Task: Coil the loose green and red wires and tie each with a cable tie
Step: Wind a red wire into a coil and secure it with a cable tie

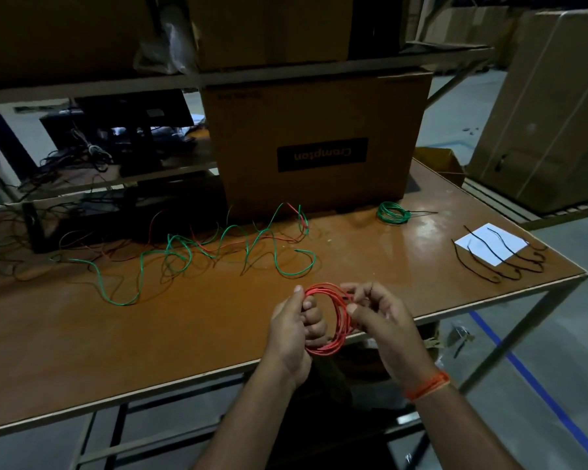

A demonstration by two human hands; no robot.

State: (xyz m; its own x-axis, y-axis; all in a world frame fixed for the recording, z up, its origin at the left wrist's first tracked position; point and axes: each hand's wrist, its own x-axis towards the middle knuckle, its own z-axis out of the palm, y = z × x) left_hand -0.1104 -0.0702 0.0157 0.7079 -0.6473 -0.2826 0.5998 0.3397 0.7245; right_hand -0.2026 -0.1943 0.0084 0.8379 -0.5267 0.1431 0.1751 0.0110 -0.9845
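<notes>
From the head view, your left hand (294,329) is gripping the red wire coil (330,317) above the table's (150,334) near edge, while your right hand (381,320) is pinching its right side. Loose green wire (170,252) is lying beyond.

loose wires (0,239) run off left edge; box label (239,95) too blurry.

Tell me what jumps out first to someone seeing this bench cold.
The red wire coil at the near edge, gripped by the left hand and right hand. Behind it, loose green wire sprawls across the orange table. A tied green coil sits by the Crompton box, and black cable ties lie far right.
</notes>
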